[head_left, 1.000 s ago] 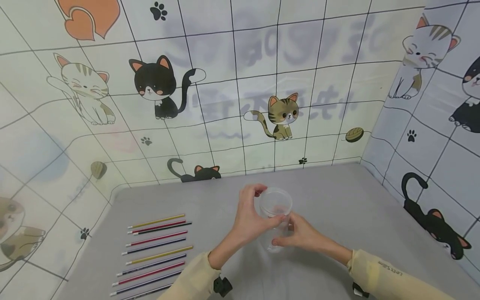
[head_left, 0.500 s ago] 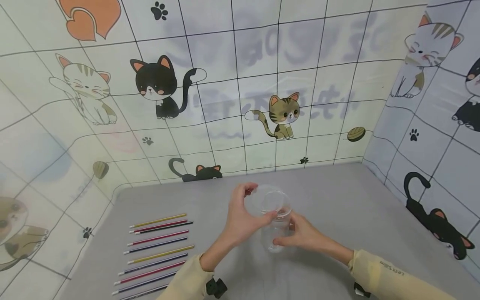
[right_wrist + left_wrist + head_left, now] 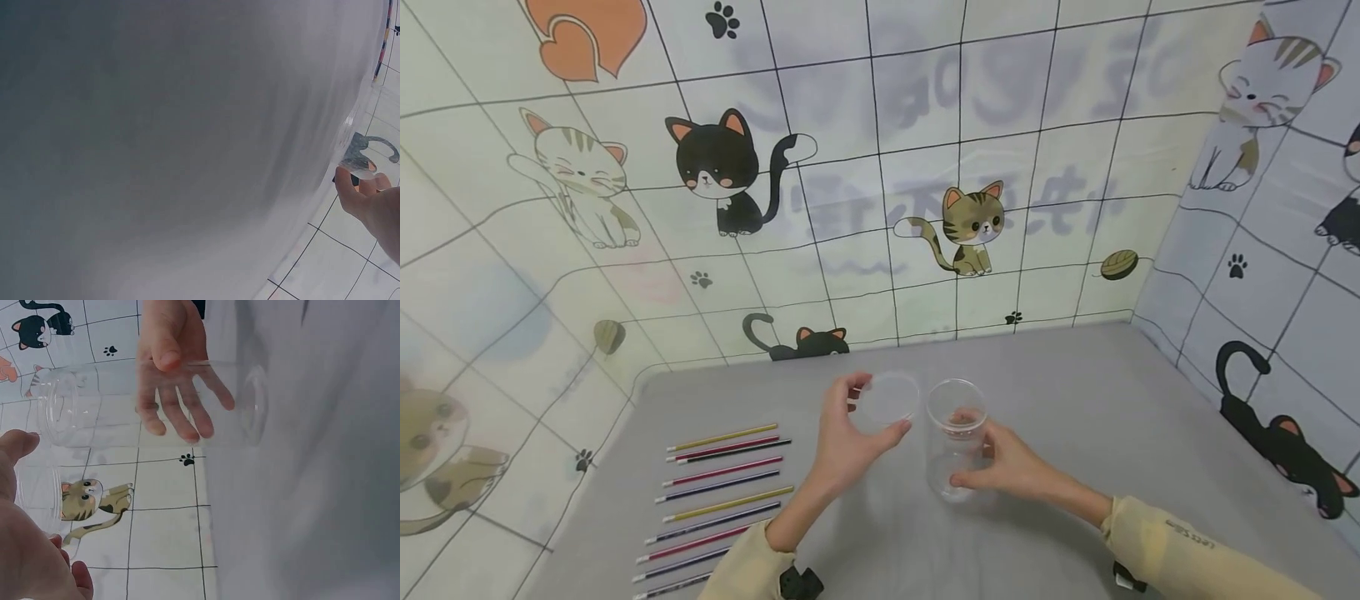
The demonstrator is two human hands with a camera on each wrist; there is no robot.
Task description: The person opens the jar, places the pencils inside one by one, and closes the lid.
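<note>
In the head view a clear plastic jar (image 3: 942, 454) stands upright on the grey table, its round mouth uncovered. My right hand (image 3: 1017, 468) grips it from the right, thumb in front and fingers behind the see-through wall. To the left of the jar, my left hand (image 3: 844, 446) holds a clear round lid (image 3: 889, 398) by its edge between thumb and fingers, apart from the rim. The left wrist view has the lid (image 3: 39, 494) beside the jar (image 3: 112, 403), with the right hand's fingers (image 3: 181, 415) visible through the plastic. Only part of the right hand (image 3: 375, 209) shows in the right wrist view.
Several pencils (image 3: 722, 504) in yellow, red, blue and black lie in a row on the table's left side. Behind the grey table (image 3: 1075, 400) and along its sides hangs a white cloth (image 3: 850, 250) printed with cats and grid lines.
The lid has come off the jar and moved left with my left hand. My right hand keeps its grip on the jar in nearly the same place.
</note>
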